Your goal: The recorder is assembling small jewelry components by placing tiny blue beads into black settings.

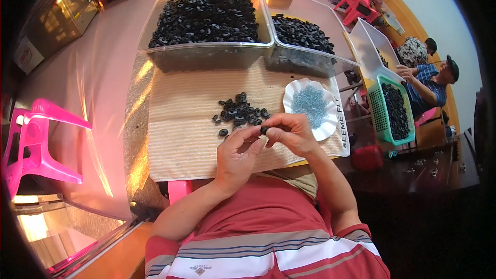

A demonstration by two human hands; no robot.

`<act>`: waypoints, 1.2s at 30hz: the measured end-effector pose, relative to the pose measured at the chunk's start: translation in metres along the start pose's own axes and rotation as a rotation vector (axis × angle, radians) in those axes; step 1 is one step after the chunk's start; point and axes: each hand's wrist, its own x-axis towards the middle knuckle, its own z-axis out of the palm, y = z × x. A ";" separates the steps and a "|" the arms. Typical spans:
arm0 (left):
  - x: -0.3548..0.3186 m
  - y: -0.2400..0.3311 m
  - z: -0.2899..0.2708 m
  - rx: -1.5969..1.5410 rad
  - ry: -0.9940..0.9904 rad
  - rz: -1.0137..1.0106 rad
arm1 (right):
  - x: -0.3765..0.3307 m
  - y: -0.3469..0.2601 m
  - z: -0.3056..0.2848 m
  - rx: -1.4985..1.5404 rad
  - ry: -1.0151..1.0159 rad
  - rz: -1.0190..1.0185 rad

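Sitting between the left hand (236, 156) and right hand (294, 133), a small black part (264, 130) is pinched by both.

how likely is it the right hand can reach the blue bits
Likely yes: the blue bits lie in the open white dish just beyond the right hand, and nothing visible blocks the way, though that hand is pinching a small black piece.

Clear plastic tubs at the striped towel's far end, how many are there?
2: the left tub and, beside it, the right tub. Both hold small black parts.
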 end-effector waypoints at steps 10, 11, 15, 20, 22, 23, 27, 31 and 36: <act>-0.002 -0.006 -0.002 0.066 -0.047 -0.037 | -0.017 0.012 0.019 -0.004 0.093 -0.114; -0.002 -0.008 -0.002 0.101 -0.038 -0.028 | -0.018 0.011 0.021 -0.051 0.114 -0.139; -0.001 -0.008 -0.002 0.059 -0.024 -0.064 | -0.021 0.010 0.022 -0.192 0.152 -0.165; -0.003 -0.014 -0.002 0.070 -0.005 -0.053 | -0.020 0.015 0.022 -0.205 0.172 -0.215; -0.003 -0.008 -0.001 0.021 0.002 -0.065 | -0.020 0.014 0.026 -0.156 0.173 -0.206; -0.002 -0.005 -0.001 -0.027 0.011 -0.077 | -0.020 0.014 0.028 -0.107 0.170 -0.197; -0.001 -0.001 -0.003 -0.050 0.007 -0.133 | -0.023 0.017 0.035 -0.048 0.213 -0.167; 0.000 0.000 -0.003 -0.087 0.004 -0.151 | -0.025 0.020 0.038 0.008 0.247 -0.156; 0.000 -0.001 -0.003 -0.087 -0.004 -0.174 | -0.028 0.022 0.038 0.014 0.257 -0.167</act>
